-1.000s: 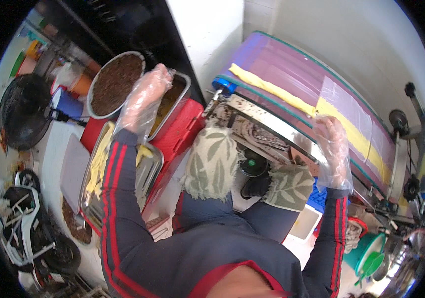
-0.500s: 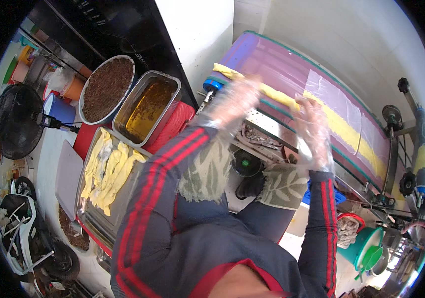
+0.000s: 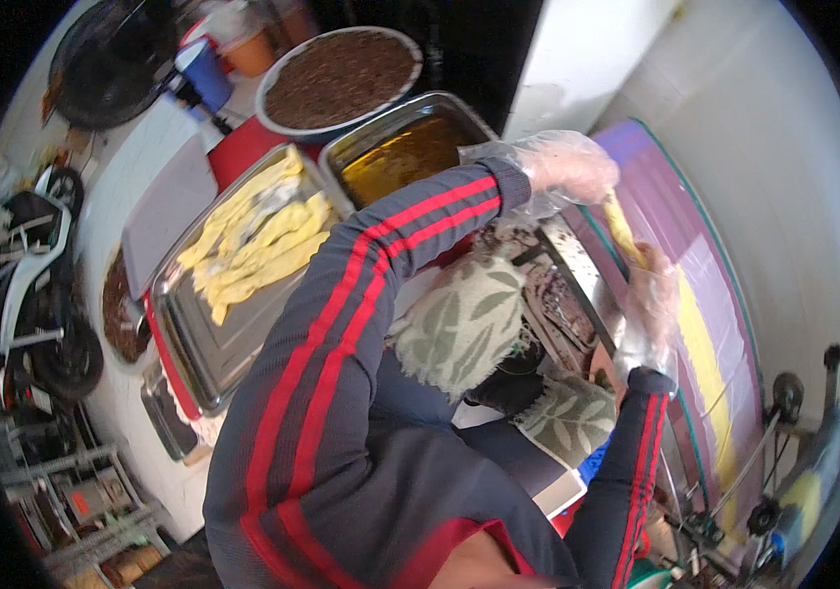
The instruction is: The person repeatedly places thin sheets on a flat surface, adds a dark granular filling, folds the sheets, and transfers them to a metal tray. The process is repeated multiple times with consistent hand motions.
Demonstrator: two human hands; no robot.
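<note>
A thin, clear plastic glove covers each of my hands. My left hand (image 3: 577, 169) is closed at the far end of a soft yellow dough-like strip (image 3: 622, 228), over the purple sheet's near edge. My right hand (image 3: 651, 299) pinches the same strip lower down, its fingers partly hidden by the glove's glare. Under and beyond the hands slopes a purple-pink sheet (image 3: 650, 169) with green edges. A long yellow band (image 3: 703, 358) lies along it beneath clear film (image 3: 719, 285). Several crumpled yellow strips lie on a metal tray (image 3: 243, 334) at my left.
Beside the tray stand a metal pan of amber liquid (image 3: 395, 157) and a round tub of brown crumbly material (image 3: 341, 83). A metal frame with black knobs (image 3: 763, 515) is at the right. A patterned cloth (image 3: 464, 319) covers my knees. A motorbike (image 3: 22, 265) stands far left.
The view has turned, so the tray and tub appear farther right. My hands have come closer together, and a shorter stretch of yellow strip shows between them.
</note>
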